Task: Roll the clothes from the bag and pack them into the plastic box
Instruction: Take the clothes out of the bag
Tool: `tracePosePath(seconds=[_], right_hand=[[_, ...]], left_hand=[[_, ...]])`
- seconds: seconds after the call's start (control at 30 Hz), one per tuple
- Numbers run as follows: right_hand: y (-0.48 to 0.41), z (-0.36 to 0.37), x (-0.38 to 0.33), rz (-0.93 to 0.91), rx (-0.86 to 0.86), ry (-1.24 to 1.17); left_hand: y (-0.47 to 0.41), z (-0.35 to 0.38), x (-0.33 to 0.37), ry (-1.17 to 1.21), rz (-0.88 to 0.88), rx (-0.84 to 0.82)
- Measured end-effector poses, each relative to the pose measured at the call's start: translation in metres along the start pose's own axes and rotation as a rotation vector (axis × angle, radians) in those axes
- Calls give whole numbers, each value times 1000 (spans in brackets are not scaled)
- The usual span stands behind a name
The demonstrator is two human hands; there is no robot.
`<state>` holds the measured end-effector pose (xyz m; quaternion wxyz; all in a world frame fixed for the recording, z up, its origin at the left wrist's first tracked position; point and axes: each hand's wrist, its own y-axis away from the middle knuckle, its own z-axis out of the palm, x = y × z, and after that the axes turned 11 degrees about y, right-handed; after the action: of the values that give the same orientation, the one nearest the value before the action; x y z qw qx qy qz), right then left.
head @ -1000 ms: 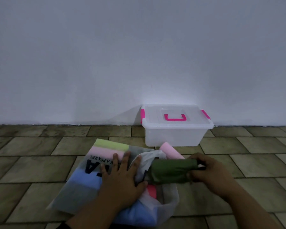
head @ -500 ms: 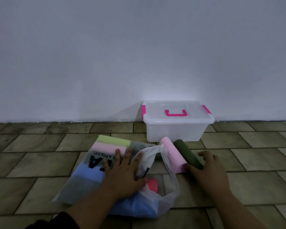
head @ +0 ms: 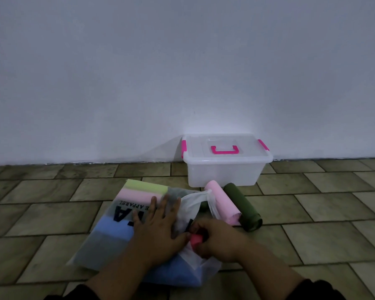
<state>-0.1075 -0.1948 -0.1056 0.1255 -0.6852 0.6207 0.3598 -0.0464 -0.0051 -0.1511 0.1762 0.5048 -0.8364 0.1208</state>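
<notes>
From the head view, a see-through plastic bag (head: 108, 241) lies on the tiled floor (head: 41, 217) in front of the person. It holds a flat stack of folded clothes (head: 139, 192) in light green, pale pink, blue and grey, and black lettering is printed on its side.

The left hand (head: 158, 232) rests palm down on top of the bag. Its fingers (head: 153, 205) are straight and spread apart, pressing on the plastic.

The right hand (head: 219, 241) is at the bag's open mouth, just beside the left hand. Its fingers (head: 206, 227) are curled round a bright pink cloth (head: 196, 238) that sticks out of the opening.

Past the bag's mouth, a pink roll (head: 222, 202) and a green roll (head: 243, 206) lie side by side on the floor, touching along their length. The bag's loose white handle (head: 200, 195) drapes against the pink roll.

The plastic box (head: 223, 172) stands just behind the two rolls, against the foot of the pale wall (head: 182, 72). Its lid (head: 243, 148) is on, with a pink handle (head: 225, 149) on top and a pink latch (head: 183, 148) at each end.
</notes>
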Motion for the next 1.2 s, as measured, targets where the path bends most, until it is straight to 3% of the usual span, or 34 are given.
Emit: tracePosePath(seconds=[0.27, 0.43, 0.53, 0.67, 0.77, 0.87, 0.9, 1.0, 1.1, 1.2], right_hand=[[45, -49, 38, 62, 336, -348], [69, -91, 84, 158, 795, -920], [54, -84, 92, 281, 987, -875], [28, -59, 92, 516, 841, -378], [20, -52, 84, 525, 857, -124], [18, -47, 58, 316, 962, 79], [17, -43, 45, 195, 909, 78], [13, -23, 14, -31, 520, 120], [7, -8, 15, -61, 283, 242], [7, -7, 25, -9, 377, 272]], left_hand=[[3, -1, 1, -19, 4, -17], [0, 2, 2, -51, 16, -36], [1, 1, 3, -43, 13, -40], [0, -3, 9, -8, -23, -45], [-10, -7, 18, 17, -22, -36], [-40, -14, 35, -51, 17, -70], [-53, -18, 41, -57, 12, -107], [-83, -28, 52, -57, -12, -233], [-93, -31, 47, -103, -13, -302], [-89, -41, 40, -124, 24, -331]])
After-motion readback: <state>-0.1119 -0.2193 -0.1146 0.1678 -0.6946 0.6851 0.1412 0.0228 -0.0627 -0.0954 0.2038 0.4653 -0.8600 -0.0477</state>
